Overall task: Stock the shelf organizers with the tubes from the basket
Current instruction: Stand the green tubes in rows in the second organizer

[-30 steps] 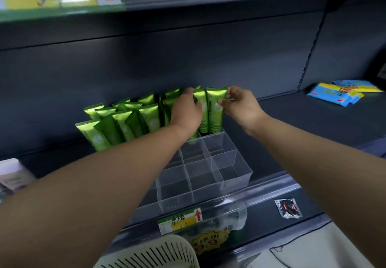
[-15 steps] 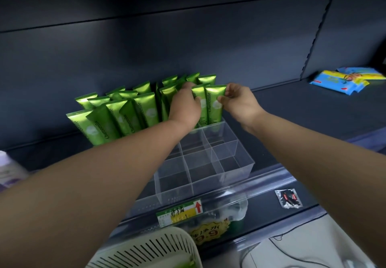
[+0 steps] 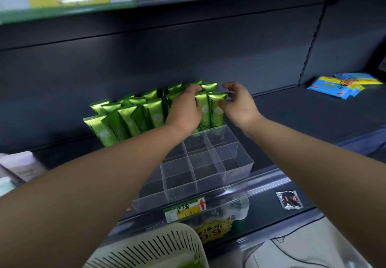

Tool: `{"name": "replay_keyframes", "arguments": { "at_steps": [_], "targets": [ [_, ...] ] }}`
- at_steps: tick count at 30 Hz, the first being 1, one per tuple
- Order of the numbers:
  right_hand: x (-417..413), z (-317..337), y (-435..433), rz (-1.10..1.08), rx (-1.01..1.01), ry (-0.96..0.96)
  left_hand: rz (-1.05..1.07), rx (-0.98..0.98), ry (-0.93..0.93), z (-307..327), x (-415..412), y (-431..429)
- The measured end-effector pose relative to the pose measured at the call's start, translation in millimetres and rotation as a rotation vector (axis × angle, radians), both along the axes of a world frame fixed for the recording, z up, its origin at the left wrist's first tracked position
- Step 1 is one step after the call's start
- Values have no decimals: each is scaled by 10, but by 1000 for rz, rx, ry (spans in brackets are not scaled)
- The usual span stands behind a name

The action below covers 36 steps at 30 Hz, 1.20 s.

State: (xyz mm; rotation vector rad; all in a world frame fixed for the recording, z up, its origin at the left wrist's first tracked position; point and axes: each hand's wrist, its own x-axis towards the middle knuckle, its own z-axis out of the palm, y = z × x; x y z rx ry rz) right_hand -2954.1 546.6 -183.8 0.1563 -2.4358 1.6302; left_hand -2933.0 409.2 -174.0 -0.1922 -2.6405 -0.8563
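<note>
Several green Chamomile tubes [image 3: 129, 121] stand upright in the back compartments of a clear plastic organizer [image 3: 238, 163] on the dark shelf. My left hand [image 3: 184, 111] reaches over them, its fingers curled round the top of a tube in the right-hand group. My right hand [image 3: 240, 105] is beside the rightmost tube [image 3: 217, 111]; its thumb is at the tube's top corner and its fingers are lifted and loosely curled, holding nothing. The front compartments hold nothing. An off-white slotted basket [image 3: 156, 247] sits at the bottom edge, with a bit of green showing inside.
Blue and yellow packets [image 3: 342, 86] lie on the shelf at far right. A small foil packet [image 3: 289, 200] lies on the shelf's front lip, and a price label [image 3: 183, 210] sits below the organizer. Pale boxes [image 3: 20, 167] stand at left. Another shelf edge runs overhead.
My right hand has let go of the rightmost tube's top and its fingers have lifted apart. My left hand stays on the tubes.
</note>
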Motion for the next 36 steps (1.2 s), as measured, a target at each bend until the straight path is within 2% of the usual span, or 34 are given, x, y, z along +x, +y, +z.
{"name": "replay_keyframes", "arguments": {
  "at_steps": [9,15,24,36],
  "targets": [
    [437,130,-204,8,354,31,-123,-479,98,231,465,-184],
    [748,195,-376,19,568,-4,-56,-655,54,313,760,-386],
    [1280,283,-582,101,748,-90,24,-731,-117,340,1374,-691],
    [2080,240,-950,215,946,-65,116,-711,-143,264,2130,-950]
  ]
}}
